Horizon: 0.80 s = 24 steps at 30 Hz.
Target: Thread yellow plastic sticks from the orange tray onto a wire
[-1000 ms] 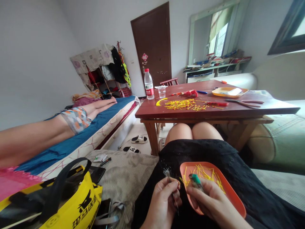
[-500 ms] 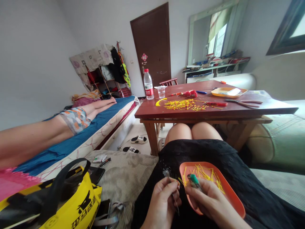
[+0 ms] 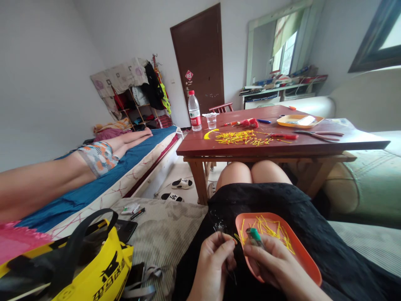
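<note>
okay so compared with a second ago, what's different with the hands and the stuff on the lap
Very little. The left hand has closed a bit tighter around the thin wire bundle, so less of the strand shows below its fingers. The right hand keeps its grip on the green-tipped tool over the orange tray. The yellow pieces in the tray lie as before.

The shallow orange plastic tray [image 3: 300, 255] on the lap looks smooth and matt; on it lie thin yellow plastic strips [image 3: 275, 230] with a slight sheen. Beneath the tray, the black cloth skirt [image 3: 269, 198] is matt and finely textured. Left of the tray, a ribbed grey fabric cover [image 3: 163, 230] looks coarse. Beyond the tray, the dark red wooden tabletop [image 3: 313, 144] is smooth and semi-glossy
</note>
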Each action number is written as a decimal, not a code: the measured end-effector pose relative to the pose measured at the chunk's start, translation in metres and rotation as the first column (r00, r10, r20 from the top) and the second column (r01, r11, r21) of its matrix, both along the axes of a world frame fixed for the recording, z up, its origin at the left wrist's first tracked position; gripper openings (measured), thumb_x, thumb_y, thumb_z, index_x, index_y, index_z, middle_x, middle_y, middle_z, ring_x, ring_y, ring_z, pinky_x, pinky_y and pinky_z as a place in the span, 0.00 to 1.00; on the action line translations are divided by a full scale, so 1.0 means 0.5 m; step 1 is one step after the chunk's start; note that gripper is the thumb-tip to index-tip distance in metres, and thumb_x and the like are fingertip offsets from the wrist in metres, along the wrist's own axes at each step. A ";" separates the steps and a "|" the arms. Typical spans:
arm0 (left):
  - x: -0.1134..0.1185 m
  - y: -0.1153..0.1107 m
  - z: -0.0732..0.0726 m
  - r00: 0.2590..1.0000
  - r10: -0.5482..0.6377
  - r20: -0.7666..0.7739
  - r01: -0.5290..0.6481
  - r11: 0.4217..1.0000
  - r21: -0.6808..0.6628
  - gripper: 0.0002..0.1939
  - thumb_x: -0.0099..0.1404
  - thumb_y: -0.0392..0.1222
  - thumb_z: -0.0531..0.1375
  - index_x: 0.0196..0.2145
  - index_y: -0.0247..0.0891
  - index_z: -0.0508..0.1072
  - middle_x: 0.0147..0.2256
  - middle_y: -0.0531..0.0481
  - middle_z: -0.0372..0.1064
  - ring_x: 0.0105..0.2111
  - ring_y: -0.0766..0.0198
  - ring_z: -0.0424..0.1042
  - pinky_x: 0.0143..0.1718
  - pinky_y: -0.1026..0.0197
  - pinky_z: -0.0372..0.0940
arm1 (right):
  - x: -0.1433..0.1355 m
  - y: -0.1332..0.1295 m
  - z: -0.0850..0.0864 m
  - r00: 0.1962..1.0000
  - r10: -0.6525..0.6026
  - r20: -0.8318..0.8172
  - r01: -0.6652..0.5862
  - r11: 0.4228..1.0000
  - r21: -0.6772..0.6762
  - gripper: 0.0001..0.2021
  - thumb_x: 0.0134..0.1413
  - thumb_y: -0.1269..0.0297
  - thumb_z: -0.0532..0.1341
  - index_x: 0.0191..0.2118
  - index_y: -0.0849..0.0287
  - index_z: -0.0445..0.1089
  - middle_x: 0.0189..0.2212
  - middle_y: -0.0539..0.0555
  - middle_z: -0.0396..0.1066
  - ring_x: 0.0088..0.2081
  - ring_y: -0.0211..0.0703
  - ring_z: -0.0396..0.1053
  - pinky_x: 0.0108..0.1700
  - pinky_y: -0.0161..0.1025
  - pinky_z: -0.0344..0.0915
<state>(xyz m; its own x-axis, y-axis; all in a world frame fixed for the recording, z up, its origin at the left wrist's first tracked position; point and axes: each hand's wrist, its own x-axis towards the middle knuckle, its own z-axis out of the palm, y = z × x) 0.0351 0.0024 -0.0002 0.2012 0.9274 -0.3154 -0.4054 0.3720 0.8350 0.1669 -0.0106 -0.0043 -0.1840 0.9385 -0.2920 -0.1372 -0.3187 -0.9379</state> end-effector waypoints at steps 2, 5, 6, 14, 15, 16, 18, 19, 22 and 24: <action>-0.003 0.000 -0.002 0.998 -0.017 -0.064 0.022 0.997 0.078 0.12 0.46 0.43 0.66 0.22 0.33 0.69 0.18 0.57 0.57 0.18 0.75 0.52 0.21 0.69 0.49 | -0.001 -0.001 0.008 1.000 -0.004 0.001 0.004 1.000 -0.007 0.25 0.34 0.41 0.60 0.14 0.61 0.58 0.08 0.45 0.54 0.10 0.24 0.42 0.15 0.30 0.34; -0.005 -0.001 -0.002 0.989 -0.029 -0.148 0.048 0.990 0.129 0.11 0.48 0.44 0.64 0.22 0.33 0.68 0.19 0.57 0.56 0.19 0.74 0.51 0.21 0.68 0.48 | -0.001 -0.001 0.012 1.000 -0.017 -0.015 0.017 1.000 -0.014 0.25 0.33 0.41 0.60 0.14 0.61 0.57 0.08 0.44 0.53 0.10 0.23 0.42 0.15 0.30 0.34; -0.005 -0.001 -0.001 0.985 -0.023 -0.173 0.047 0.990 0.137 0.11 0.49 0.44 0.64 0.22 0.33 0.68 0.18 0.57 0.56 0.19 0.74 0.51 0.21 0.68 0.47 | -0.001 -0.001 0.011 1.000 -0.017 -0.020 0.017 1.000 -0.016 0.25 0.33 0.41 0.61 0.14 0.61 0.57 0.08 0.44 0.53 0.10 0.23 0.42 0.15 0.30 0.33; -0.007 -0.002 0.002 0.967 0.034 -0.254 0.002 0.990 0.139 0.12 0.46 0.45 0.65 0.21 0.33 0.70 0.16 0.59 0.53 0.18 0.74 0.48 0.20 0.68 0.45 | -0.001 0.001 -0.015 1.000 -0.010 -0.012 0.011 0.997 0.076 0.22 0.39 0.47 0.61 0.16 0.61 0.58 0.09 0.44 0.54 0.11 0.24 0.41 0.15 0.30 0.34; -0.008 -0.002 0.002 0.966 0.031 -0.255 0.005 0.991 0.137 0.12 0.45 0.46 0.65 0.21 0.33 0.71 0.15 0.59 0.52 0.17 0.75 0.47 0.20 0.68 0.44 | -0.001 0.000 -0.019 1.000 -0.007 -0.013 0.008 0.997 0.081 0.21 0.40 0.48 0.62 0.17 0.61 0.58 0.10 0.44 0.55 0.12 0.24 0.42 0.15 0.29 0.35; -0.009 -0.003 0.003 0.965 0.029 -0.260 0.008 0.990 0.139 0.12 0.45 0.46 0.65 0.21 0.33 0.71 0.15 0.59 0.52 0.17 0.75 0.47 0.20 0.68 0.43 | -0.001 -0.001 -0.021 1.000 -0.009 -0.019 0.011 0.996 0.089 0.20 0.41 0.49 0.62 0.18 0.61 0.59 0.10 0.44 0.55 0.12 0.25 0.43 0.15 0.29 0.37; -0.010 -0.003 0.005 0.957 0.024 -0.290 0.026 0.986 0.165 0.12 0.46 0.46 0.65 0.20 0.33 0.71 0.15 0.59 0.53 0.17 0.75 0.47 0.20 0.68 0.44 | 0.001 -0.003 -0.025 0.999 -0.018 -0.046 0.023 0.994 0.108 0.17 0.41 0.52 0.63 0.23 0.62 0.62 0.13 0.44 0.58 0.14 0.27 0.47 0.17 0.28 0.43; -0.010 -0.003 0.007 0.948 0.016 -0.318 0.046 0.981 0.186 0.12 0.47 0.46 0.65 0.20 0.33 0.71 0.16 0.58 0.55 0.18 0.74 0.49 0.21 0.68 0.46 | 0.002 -0.003 -0.025 0.998 -0.025 -0.058 0.032 0.992 0.125 0.15 0.40 0.54 0.64 0.26 0.62 0.64 0.15 0.45 0.60 0.16 0.28 0.51 0.19 0.28 0.47; -0.010 -0.003 0.010 0.916 -0.044 -0.400 0.152 0.958 0.243 0.13 0.51 0.47 0.62 0.21 0.33 0.69 0.18 0.56 0.58 0.19 0.73 0.52 0.23 0.67 0.49 | 0.006 -0.002 -0.025 0.998 -0.060 -0.008 0.060 0.977 0.204 0.14 0.39 0.58 0.66 0.31 0.61 0.68 0.21 0.47 0.65 0.24 0.34 0.59 0.27 0.30 0.57; -0.010 -0.002 0.008 0.906 -0.093 -0.413 0.208 0.947 0.245 0.14 0.54 0.49 0.60 0.23 0.34 0.68 0.18 0.56 0.57 0.19 0.73 0.51 0.22 0.67 0.49 | 0.009 -0.002 -0.023 0.992 -0.090 0.087 0.064 0.963 0.263 0.12 0.41 0.58 0.65 0.30 0.61 0.70 0.20 0.48 0.65 0.25 0.36 0.61 0.29 0.32 0.58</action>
<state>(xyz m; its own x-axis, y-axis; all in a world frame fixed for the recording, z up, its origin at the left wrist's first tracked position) 0.0300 0.0012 0.0036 0.2593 0.9566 -0.1330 0.0173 0.1330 0.9910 0.1713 -0.0114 -0.0158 -0.0908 0.9946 -0.0502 -0.0555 -0.0554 -0.9969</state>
